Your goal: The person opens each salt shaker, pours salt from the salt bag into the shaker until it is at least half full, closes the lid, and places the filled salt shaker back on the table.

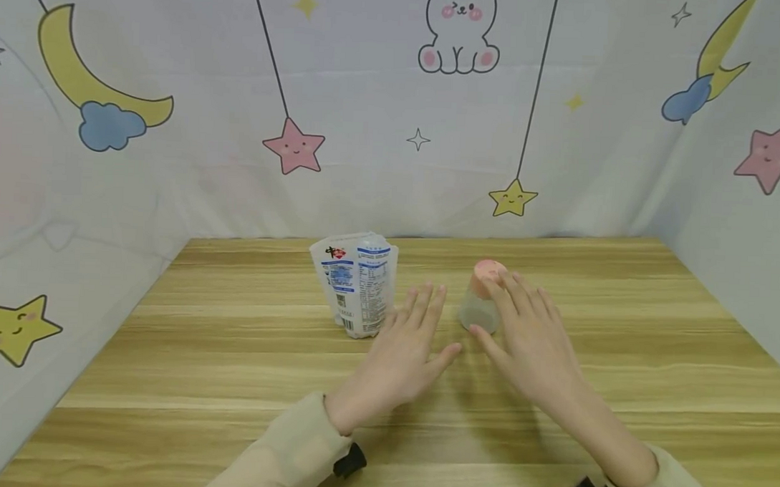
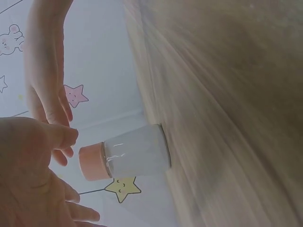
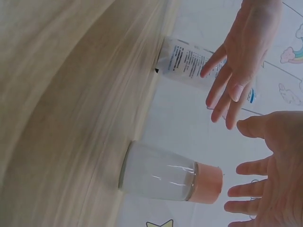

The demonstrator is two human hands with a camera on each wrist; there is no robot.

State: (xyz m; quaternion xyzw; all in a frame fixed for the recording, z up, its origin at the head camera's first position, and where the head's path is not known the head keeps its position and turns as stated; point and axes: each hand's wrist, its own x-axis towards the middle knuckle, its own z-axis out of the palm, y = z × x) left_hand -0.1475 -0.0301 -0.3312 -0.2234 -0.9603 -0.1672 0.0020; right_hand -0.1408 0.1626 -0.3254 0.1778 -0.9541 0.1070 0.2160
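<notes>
Right hand (image 1: 531,341), right of centre: fingers extended, nothing held! Left hand (image 1: 402,348), mid-frame, equally straight-fingered and empty. Beyond them, pink-lidded jar (image 1: 481,315) upright just right of centre, white pouch (image 1: 363,285) centre-left. Looks like reaching; gripping the jar would call for curling fingers round it.

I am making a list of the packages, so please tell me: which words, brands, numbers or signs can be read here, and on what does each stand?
No text can be quoted with certainty.
White pouch, black-and-red logo: too small to read.
White pouch, blue and black print: too small and blurred.
Pink-lidded jar: no lettering can be made out.
Backdrop: drawings, no words seen.
</notes>
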